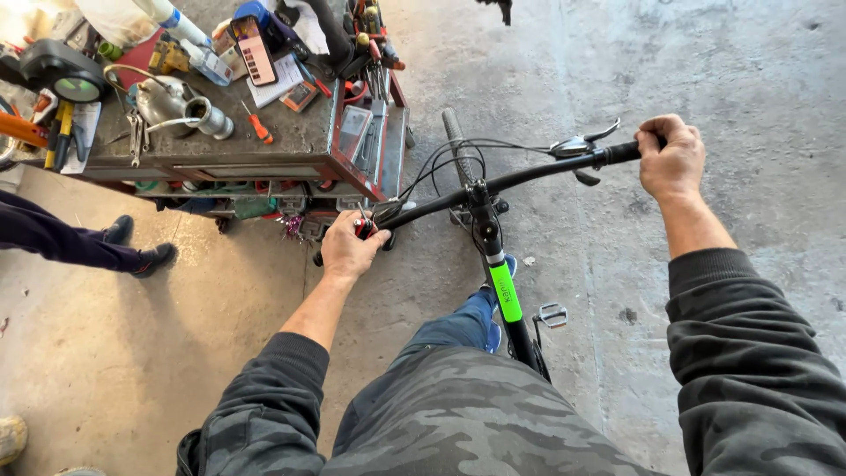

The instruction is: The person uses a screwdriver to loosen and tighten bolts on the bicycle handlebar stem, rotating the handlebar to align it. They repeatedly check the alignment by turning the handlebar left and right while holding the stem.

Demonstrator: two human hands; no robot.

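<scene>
We grip the bicycle handlebar (520, 179) with both fists closed: left hand (350, 247) on the near end, right hand (671, 157) on the far grip. The bicycle stands upright beside a cluttered workbench (291, 141); nothing appears dismantled yet.

tool cart (264, 150) crowding left of handlebar (520, 179), bare concrete floor (749, 70) open right

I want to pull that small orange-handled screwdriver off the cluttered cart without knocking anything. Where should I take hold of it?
Grip the orange-handled screwdriver by its orange handle, probably coming from the cart's near edge: it lies flat, handle toward that edge, with the metal fitting close beside its tip.
</scene>
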